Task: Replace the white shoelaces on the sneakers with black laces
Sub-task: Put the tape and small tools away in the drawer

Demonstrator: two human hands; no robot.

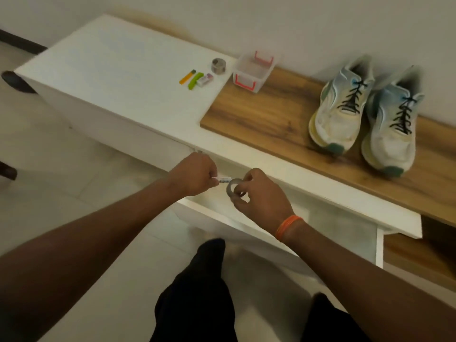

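Two white and pale-blue sneakers stand side by side on the wooden board (271, 119), the left sneaker (341, 104) and the right sneaker (392, 124), both threaded with black laces (351, 98). Well in front of them, over an open white drawer (320, 228), my right hand (259, 193) grips a grey roll of tape (231, 188). My left hand (197, 175) is closed on a small white item (223, 180) beside the roll. No white laces are visible.
On the white cabinet top (111, 70) lie an orange lighter (187, 77), a green lighter (195, 80), a small white box (204, 80) and another tape roll (218, 66). A clear bin with red handles (254, 71) stands at the board's far corner. My legs are below the drawer.
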